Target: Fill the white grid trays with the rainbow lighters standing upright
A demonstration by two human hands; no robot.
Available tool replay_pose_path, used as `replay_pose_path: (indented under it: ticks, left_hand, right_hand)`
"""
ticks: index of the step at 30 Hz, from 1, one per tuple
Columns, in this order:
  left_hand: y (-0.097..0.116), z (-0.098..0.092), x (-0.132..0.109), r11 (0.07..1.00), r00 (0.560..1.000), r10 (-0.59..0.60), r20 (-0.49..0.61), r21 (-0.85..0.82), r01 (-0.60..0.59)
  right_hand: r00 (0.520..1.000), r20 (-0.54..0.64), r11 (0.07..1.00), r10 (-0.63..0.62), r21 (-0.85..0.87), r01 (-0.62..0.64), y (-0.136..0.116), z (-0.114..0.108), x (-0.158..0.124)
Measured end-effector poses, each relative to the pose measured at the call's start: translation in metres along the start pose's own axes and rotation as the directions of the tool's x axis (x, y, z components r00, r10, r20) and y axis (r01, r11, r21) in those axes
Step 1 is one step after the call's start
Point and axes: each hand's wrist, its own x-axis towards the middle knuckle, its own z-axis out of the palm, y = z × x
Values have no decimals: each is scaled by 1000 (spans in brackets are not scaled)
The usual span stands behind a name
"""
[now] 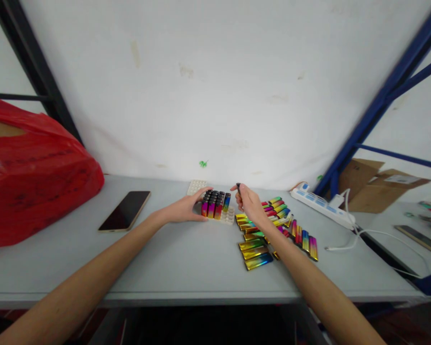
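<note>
A white holed tray (229,218) sits mid-table with several rainbow-coloured lighters (214,205) standing upright in it. My left hand (188,208) rests against the tray's left side, fingers curved along the standing lighters. My right hand (249,201) hovers just right of the tray, pinched on one lighter (238,187) whose dark top points up. Under and beside my right wrist lies a loose pile of rainbow lighters (258,249) flat on the table. A second white tray (196,186) lies behind the first, near the wall.
A dark phone (125,210) lies to the left, beside a bulging red plastic bag (32,177). A white power strip (321,203) with a white cable runs at the right. Cardboard boxes (377,184) and blue shelf struts stand beyond; another person's hand shows at the far right edge.
</note>
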Motion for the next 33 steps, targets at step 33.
replay_pose_path:
  ticks: [33]
  left_hand:
    - [0, 0, -1, 1000, 1000, -14, -14, 14, 14]
  right_hand:
    - [924, 274, 729, -267, -570, 379, 7, -8, 3]
